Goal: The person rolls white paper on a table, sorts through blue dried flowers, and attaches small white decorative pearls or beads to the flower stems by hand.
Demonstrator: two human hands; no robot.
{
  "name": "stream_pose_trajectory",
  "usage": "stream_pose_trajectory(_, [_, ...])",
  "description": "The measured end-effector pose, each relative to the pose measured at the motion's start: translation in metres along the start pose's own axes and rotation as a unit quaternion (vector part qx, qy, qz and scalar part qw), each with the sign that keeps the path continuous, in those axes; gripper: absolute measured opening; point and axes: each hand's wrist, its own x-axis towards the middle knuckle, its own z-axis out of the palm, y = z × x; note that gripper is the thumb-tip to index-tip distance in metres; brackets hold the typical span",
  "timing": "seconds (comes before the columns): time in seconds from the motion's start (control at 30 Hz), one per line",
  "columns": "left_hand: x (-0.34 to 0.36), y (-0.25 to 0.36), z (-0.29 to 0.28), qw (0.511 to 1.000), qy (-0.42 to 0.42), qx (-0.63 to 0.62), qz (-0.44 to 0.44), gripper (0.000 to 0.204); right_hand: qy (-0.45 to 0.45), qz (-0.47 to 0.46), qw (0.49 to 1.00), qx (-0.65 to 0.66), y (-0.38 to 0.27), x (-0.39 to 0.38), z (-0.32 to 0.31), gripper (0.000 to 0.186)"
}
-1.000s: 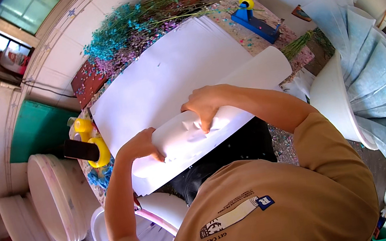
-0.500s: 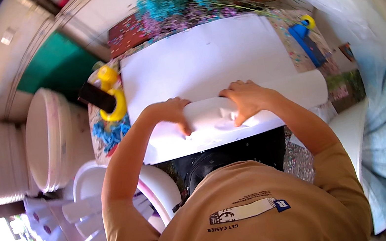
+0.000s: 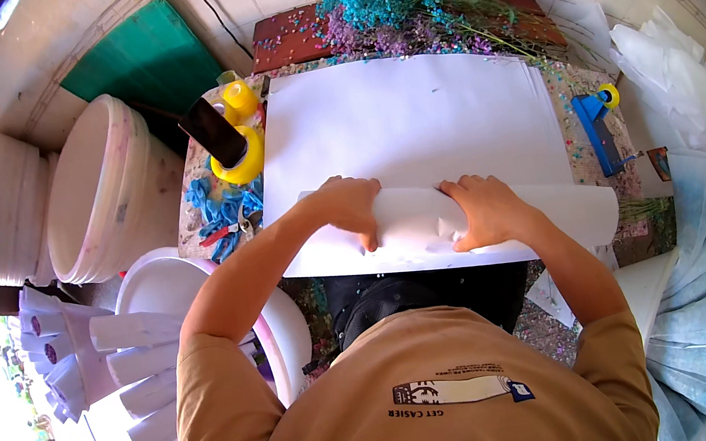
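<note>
A large sheet of white paper point(image 3: 411, 120) lies flat on the table. Along its near side, a white paper roll point(image 3: 411, 212) stretches left to right, wider toward its right end. My left hand point(image 3: 350, 210) is curved over the left part of the roll, with the thumb on the near side. Farther right, my right hand point(image 3: 489, 214) grips the same roll, fingers over the top and thumb against the near face. The paper between my hands is slightly dented. The underside of the roll is hidden.
Left on the table: a dark phone point(image 3: 214, 132) leaning on a yellow tape roll point(image 3: 242, 159), and a blue cloth bundle point(image 3: 228, 210). Teal and purple flowers point(image 3: 384, 1) lie at the back. A blue tape dispenser point(image 3: 597, 134) stands right. Stacked buckets point(image 3: 90, 200) and paper-wrapped bundles point(image 3: 141, 330) flank the left.
The view has shifted, so the table and its things appear farther right. Both hands keep their hold on the paper roll, which looks much the same.
</note>
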Motion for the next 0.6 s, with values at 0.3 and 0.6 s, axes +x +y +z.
stream_pose_trajectory(0.3, [-0.017,0.008,0.032,0.840,0.496,0.210,0.064,0.062,0.413,-0.065,0.897,-0.142,0.009,0.013,0.023,0.071])
stream_pose_trajectory(0.6, [-0.013,0.012,0.041,0.903,0.398,0.102,0.128,0.094,0.358,-0.067,0.909,-0.203,-0.004,-0.023,0.097,0.066])
